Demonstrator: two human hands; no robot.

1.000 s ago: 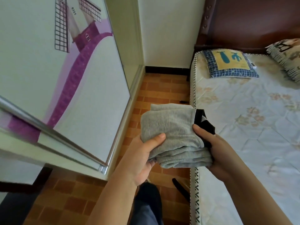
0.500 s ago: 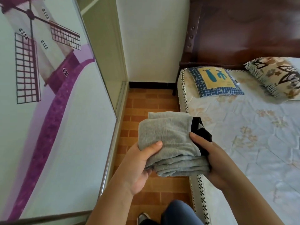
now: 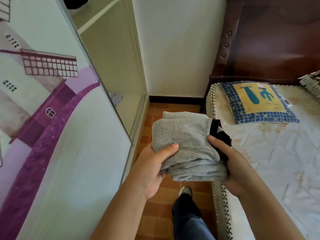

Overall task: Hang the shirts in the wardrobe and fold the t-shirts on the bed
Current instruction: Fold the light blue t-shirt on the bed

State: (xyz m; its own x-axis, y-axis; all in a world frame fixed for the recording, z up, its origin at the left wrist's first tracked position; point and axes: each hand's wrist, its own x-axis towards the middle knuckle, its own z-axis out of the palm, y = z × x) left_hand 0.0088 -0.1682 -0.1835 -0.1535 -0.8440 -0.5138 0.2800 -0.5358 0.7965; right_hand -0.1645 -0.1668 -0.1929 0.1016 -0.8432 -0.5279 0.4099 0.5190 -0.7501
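A folded grey t-shirt (image 3: 187, 146), soft-knit with a black trim (image 3: 223, 135), was gripped at both ends, the left hand (image 3: 152, 170) with thumb pressed on top and the right hand (image 3: 232, 168) curled round the black-edged end. It was held in the air over a narrow strip of orange tiled floor (image 3: 155, 210), its right end above the stitched edge of the quilted mattress (image 3: 218, 196), the strip being bounded by that edge and a glossy windmill-printed wardrobe door (image 3: 69, 135)

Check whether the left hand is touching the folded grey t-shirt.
Touching. The head view shows the left hand holding the folded grey t-shirt, its thumb pressed flat on the top layer with no gap between them.
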